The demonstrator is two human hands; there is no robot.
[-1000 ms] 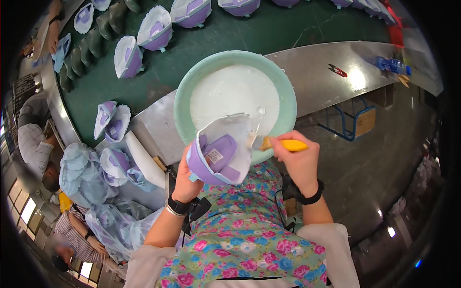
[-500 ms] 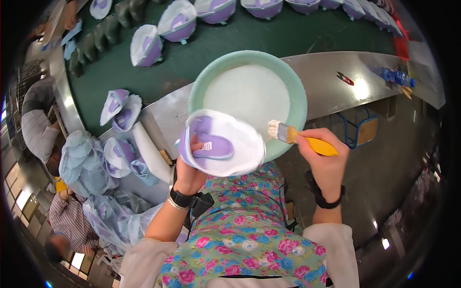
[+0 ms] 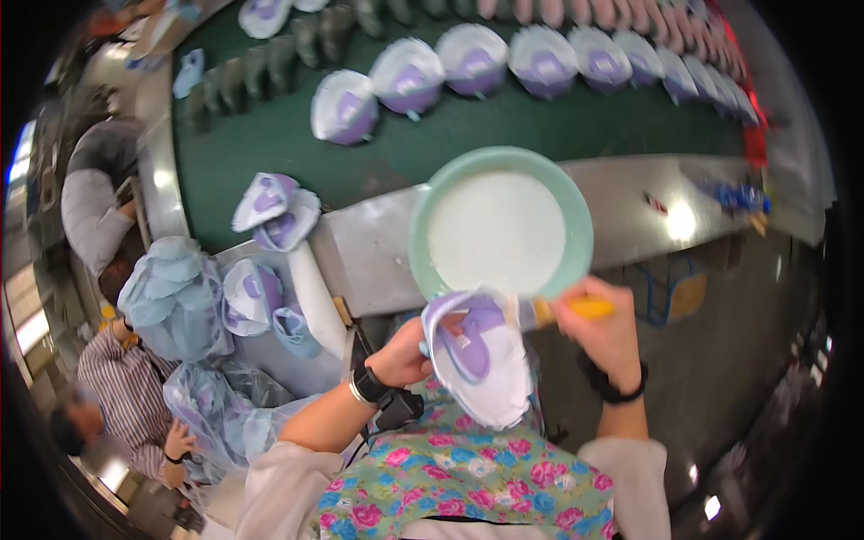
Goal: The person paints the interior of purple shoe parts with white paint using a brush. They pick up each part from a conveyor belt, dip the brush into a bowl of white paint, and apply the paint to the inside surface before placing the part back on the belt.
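Shoe upper (image 3: pixel 477 360), gripped in my left hand (image 3: pixel 405 355), now tilted below bowl (image 3: pixel 500 225); right hand (image 3: pixel 603 328) clasps brush (image 3: pixel 576 309), bristles back at its edge.

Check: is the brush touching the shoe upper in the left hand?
Cannot tell. In the head view the brush in the right hand meets the edge of the shoe upper, but the bristles are blurred, so contact isn't plain.

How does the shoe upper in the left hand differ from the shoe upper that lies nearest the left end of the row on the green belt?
The held shoe upper is lifted and tilted in the left hand, beside the brush; the belt upper rests untouched on the green belt. The held one looks larger, being nearer the camera. Both are white outside and purple inside.
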